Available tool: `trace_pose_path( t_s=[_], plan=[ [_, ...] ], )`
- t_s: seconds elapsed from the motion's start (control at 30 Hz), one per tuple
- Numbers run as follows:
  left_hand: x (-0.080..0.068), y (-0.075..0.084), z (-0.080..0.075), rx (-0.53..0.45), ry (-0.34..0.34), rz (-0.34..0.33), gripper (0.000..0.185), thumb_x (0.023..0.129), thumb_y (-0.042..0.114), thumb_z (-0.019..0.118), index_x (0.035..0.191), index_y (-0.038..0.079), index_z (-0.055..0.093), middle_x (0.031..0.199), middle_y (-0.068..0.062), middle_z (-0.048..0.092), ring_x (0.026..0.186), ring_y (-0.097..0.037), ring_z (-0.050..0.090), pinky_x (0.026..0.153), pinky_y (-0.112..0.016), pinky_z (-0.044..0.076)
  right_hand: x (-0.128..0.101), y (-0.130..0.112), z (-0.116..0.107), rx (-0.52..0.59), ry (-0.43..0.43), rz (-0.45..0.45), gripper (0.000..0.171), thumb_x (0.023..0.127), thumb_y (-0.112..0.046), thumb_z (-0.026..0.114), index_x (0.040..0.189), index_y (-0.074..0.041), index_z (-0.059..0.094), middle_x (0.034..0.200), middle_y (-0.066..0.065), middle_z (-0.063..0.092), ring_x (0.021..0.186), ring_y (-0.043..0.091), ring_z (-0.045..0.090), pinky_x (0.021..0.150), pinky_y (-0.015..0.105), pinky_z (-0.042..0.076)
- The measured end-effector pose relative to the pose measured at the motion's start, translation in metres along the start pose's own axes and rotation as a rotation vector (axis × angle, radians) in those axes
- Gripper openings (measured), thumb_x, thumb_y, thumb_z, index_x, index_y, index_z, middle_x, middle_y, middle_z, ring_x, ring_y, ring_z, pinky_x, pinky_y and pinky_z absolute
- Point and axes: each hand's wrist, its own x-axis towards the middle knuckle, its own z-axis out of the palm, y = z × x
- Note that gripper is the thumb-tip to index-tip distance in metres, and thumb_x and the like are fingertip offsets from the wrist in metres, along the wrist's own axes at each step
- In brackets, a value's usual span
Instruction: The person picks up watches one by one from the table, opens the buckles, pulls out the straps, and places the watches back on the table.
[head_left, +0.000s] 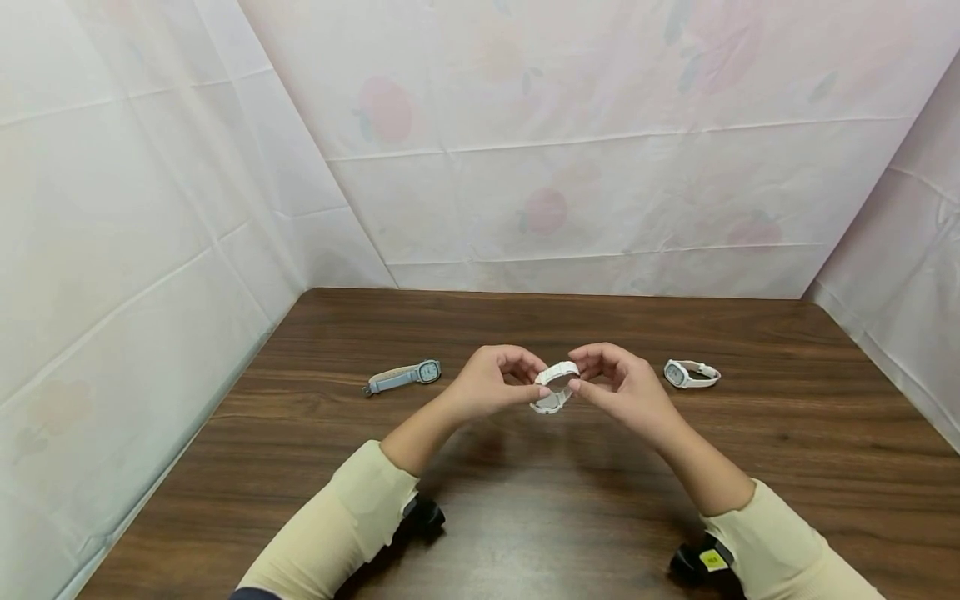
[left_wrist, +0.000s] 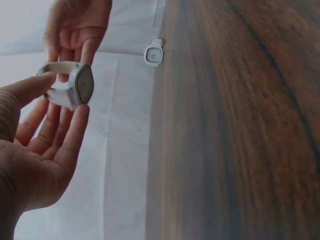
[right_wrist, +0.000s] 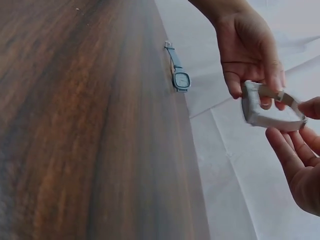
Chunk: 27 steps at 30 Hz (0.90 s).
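Note:
Above the middle of the wooden table (head_left: 525, 517), both hands hold one white watch (head_left: 555, 387) between them. My left hand (head_left: 534, 385) pinches its strap from the left, thumb on the band and fingers behind the case (left_wrist: 82, 85). From the right, my right hand (head_left: 579, 377) pinches the strap's other side. In the right wrist view the white watch (right_wrist: 267, 107) hangs as a closed loop between my right hand's fingers (right_wrist: 287, 147) and the left hand (right_wrist: 250, 55). The watch is lifted off the table.
A grey-blue watch (head_left: 405, 375) lies flat on the table to the left of the hands. A second white watch (head_left: 690, 373) lies to the right. Pale floral sheets (head_left: 570, 167) wall the table on three sides. Cream sleeves cover both forearms.

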Motion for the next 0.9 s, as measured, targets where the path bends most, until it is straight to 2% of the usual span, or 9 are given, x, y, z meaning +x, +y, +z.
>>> trace_pose_path(
  t_s=[0.07,0.2,0.33,0.63,0.9],
  plan=[
    [-0.0004,0.0002,0.0006,0.02,0.001,-0.006,0.019,0.08,0.001,0.078,0.097,-0.001,0.07,0.084,-0.004,0.067,0.078,-0.014,0.062,0.07,-0.028,0.056,0.0006,-0.0007,-0.0004,-0.052,0.001,-0.023,0.03,0.086,0.0,0.072,0.115,0.003,0.063,0.099,0.014,0.065,0.089,0.016,0.063,0.075,0.025,0.055],
    [-0.0019,0.0015,0.0017,0.055,0.002,-0.007,0.02,0.08,0.004,0.08,0.097,0.0,0.071,0.085,-0.004,0.066,0.078,-0.014,0.061,0.069,-0.027,0.056,0.0007,-0.0014,-0.0008,-0.14,-0.009,-0.028,0.023,0.089,-0.009,0.072,0.111,-0.003,0.069,0.1,0.009,0.067,0.086,0.018,0.067,0.07,0.027,0.057],
    [-0.0026,0.0017,0.0025,0.092,0.019,-0.001,0.02,0.081,0.01,0.081,0.097,0.003,0.072,0.084,-0.002,0.066,0.078,-0.014,0.061,0.068,-0.029,0.055,0.0001,-0.0013,-0.0006,-0.167,-0.004,-0.014,0.017,0.09,-0.012,0.071,0.105,-0.005,0.069,0.099,0.007,0.067,0.083,0.021,0.068,0.067,0.028,0.057],
    [-0.0032,0.0006,0.0021,0.111,0.059,0.03,0.017,0.08,0.008,0.08,0.095,0.002,0.072,0.086,-0.003,0.069,0.081,-0.013,0.063,0.073,-0.039,0.056,-0.0014,0.0001,0.001,-0.138,0.061,-0.068,0.015,0.088,-0.004,0.072,0.102,-0.001,0.068,0.091,0.008,0.066,0.083,0.014,0.063,0.07,0.027,0.056],
    [-0.0037,-0.0016,0.0005,0.151,0.069,0.033,0.018,0.08,0.009,0.081,0.096,0.003,0.073,0.088,-0.003,0.071,0.083,-0.012,0.064,0.075,-0.042,0.056,-0.0011,0.0039,-0.0004,-0.109,0.063,-0.068,0.015,0.09,-0.004,0.07,0.104,-0.001,0.067,0.092,0.009,0.066,0.085,0.014,0.062,0.072,0.024,0.055]
  ],
)
